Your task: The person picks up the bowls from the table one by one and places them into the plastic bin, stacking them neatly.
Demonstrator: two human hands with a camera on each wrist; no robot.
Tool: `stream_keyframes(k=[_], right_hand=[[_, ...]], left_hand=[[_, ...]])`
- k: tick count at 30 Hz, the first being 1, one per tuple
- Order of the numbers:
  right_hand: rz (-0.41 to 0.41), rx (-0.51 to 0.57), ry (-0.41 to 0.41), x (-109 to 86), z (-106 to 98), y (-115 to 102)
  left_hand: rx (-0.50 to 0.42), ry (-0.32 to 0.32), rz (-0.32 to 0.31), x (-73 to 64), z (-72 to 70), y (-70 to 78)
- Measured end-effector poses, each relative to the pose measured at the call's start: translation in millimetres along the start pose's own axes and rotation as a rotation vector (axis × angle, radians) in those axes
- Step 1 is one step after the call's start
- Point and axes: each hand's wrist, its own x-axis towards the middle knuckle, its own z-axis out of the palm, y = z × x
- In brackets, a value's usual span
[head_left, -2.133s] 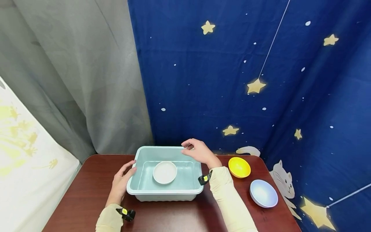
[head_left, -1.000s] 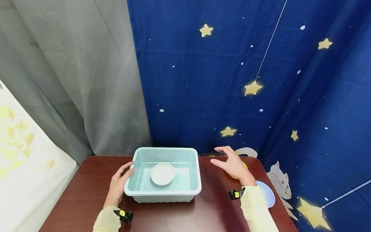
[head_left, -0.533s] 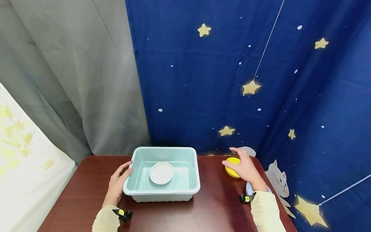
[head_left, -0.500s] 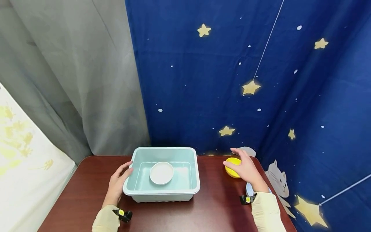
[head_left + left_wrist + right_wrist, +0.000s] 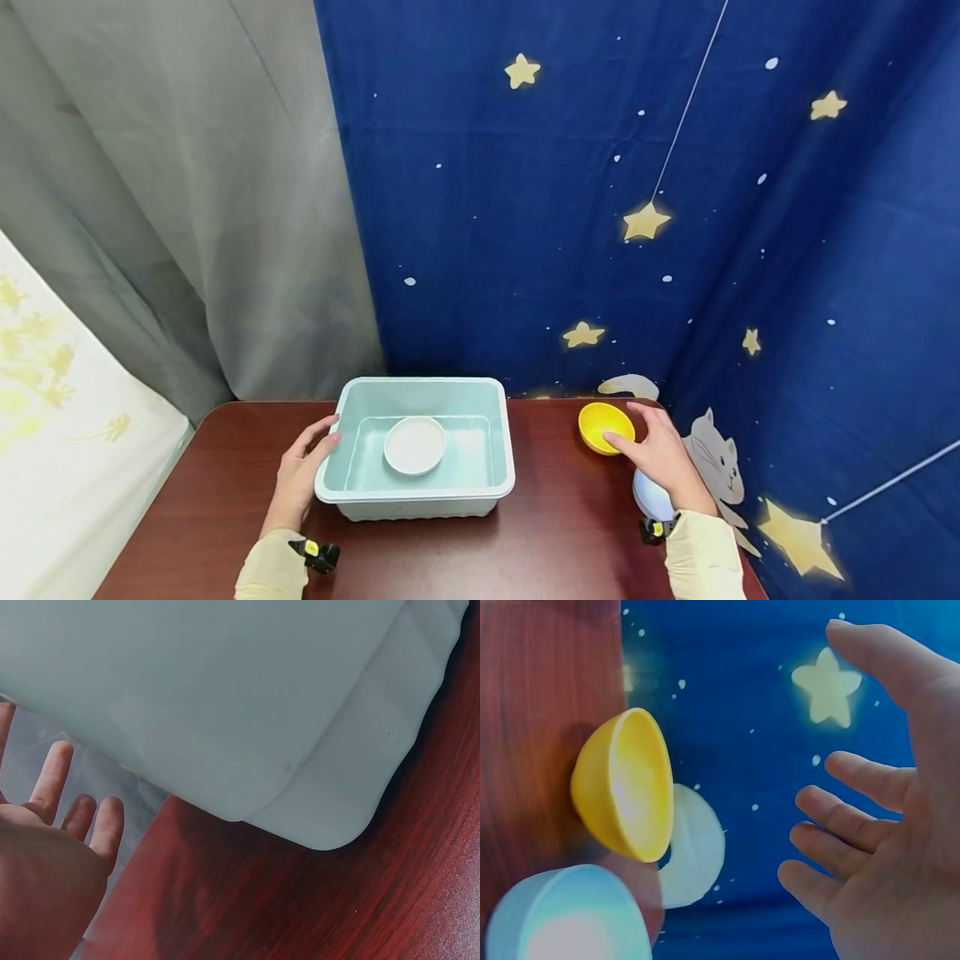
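A pale blue-green plastic tub [image 5: 415, 496] stands on the table with a white bowl [image 5: 415, 446] inside it. At the tub's left rim is my left hand [image 5: 296, 475], thumb and fingers spread and fairly straight; the left wrist view shows its fingers [image 5: 51, 780] beside the tub wall. My right hand [image 5: 663, 458] is spread just to the right of a yellow bowl [image 5: 596, 423], the thumb overlapping its rim in the head view. In the right wrist view, a gap separates the fingers from the yellow bowl [image 5: 641, 787]. Below the right hand sits a light blue bowl [image 5: 651, 496], partly covered by it.
The table [image 5: 555, 533] is dark red wood. Behind it hang a grey curtain [image 5: 285, 333] and a blue curtain [image 5: 487, 317] with stars, close to the back edge. A white cloth [image 5: 90, 467] hangs at the left.
My right hand has moved right from above the tub, passing over the yellow bowl to its right side. The left hand has stayed at the tub's left rim. The bowls have not moved.
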Motion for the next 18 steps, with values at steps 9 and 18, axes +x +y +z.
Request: stream_keyframes(k=[9,18], right_hand=[[0.101,0.023,-0.033,-6.2,6,20],[0.2,0.024,-0.068,-15.5,10,38]], left_hand=[[0.013,0.015,0.0,-0.1,0.8,1.7],[0.013,0.014,-0.003,-2.4,1.3,3.4]])
